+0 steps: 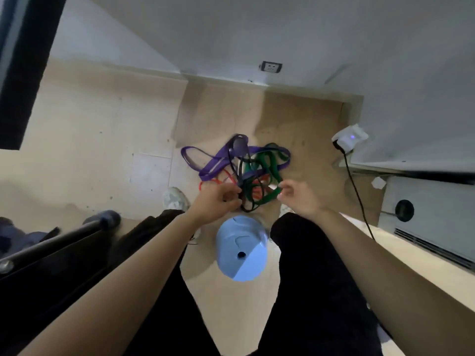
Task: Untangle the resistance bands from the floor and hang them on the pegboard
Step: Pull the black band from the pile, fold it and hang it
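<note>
A tangle of resistance bands lies on the beige floor ahead of my feet: a wide purple band point(213, 163), a green band point(267, 163), a thin black band point(248, 201) and a red band point(218, 181). My left hand point(216, 201) reaches into the near side of the pile, its fingers curled around the black band. My right hand point(298, 196) hovers at the pile's near right edge, thumb and fingertips pinching close to the green band; whether it grips the band is unclear. No pegboard is in view.
A light blue cap brim point(239, 250) hangs below the camera between my legs. A white charger point(349, 137) with a black cable point(356, 191) sits on the right wall. A wall socket point(271, 66) is behind the pile. A dark pole point(59, 240) lies left.
</note>
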Tool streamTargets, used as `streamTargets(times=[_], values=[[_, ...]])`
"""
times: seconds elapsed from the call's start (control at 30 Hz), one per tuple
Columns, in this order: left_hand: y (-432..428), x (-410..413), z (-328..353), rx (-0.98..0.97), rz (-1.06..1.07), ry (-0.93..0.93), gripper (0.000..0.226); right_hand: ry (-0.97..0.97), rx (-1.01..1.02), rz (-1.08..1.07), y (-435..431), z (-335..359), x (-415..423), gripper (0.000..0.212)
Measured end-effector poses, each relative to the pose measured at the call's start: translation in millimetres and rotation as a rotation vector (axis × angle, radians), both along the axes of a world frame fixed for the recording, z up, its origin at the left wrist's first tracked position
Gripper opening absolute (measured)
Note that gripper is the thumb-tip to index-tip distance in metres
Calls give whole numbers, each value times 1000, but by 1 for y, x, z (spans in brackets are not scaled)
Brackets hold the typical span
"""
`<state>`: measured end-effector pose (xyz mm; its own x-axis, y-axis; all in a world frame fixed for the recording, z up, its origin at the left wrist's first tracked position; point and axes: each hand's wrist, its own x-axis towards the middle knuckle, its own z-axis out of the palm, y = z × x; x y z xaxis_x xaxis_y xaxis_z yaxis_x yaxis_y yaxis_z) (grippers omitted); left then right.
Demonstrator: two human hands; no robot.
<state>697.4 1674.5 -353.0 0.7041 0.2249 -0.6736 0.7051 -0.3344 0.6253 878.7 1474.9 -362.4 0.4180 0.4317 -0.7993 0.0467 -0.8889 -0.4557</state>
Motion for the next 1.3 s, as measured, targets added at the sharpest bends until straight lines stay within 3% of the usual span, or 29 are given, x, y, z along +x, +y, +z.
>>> streamTargets(times=[0.2, 0.33, 0.5, 0.57, 0.63, 0.73, 0.87, 1.03, 1.2, 1.3], values=[[31, 24, -191, 53, 86, 60, 20, -99, -29, 58, 61, -184, 28, 34], [40, 38, -304, 187, 172, 72, 41, -133, -45, 53, 87, -291, 35, 45], [57, 71, -413, 276, 198, 64, 82, -211, -42, 94, 107, -397, 32, 58], [69, 79, -444, 262, 194, 62, 78, -259, -55, 170, 114, -422, 27, 53], [78, 82, -465, 275, 194, 63, 57, -343, -57, 221, 117, -436, 23, 37], [88, 83, -474, 245, 265, 84, 34, -328, -20, 197, 115, -441, 28, 27], [100, 82, -456, 36, 341, 73, 31, -223, 48, 21, 107, -428, 47, 24], [122, 111, -394, -68, 214, -39, 18, -190, 197, -137, 123, -390, 65, 13], [121, 121, -315, -66, 134, -183, 21, -295, 379, -230, 136, -335, 80, 20], [129, 123, -267, -42, 215, -327, 12, -412, 499, -222, 136, -287, 97, 26]])
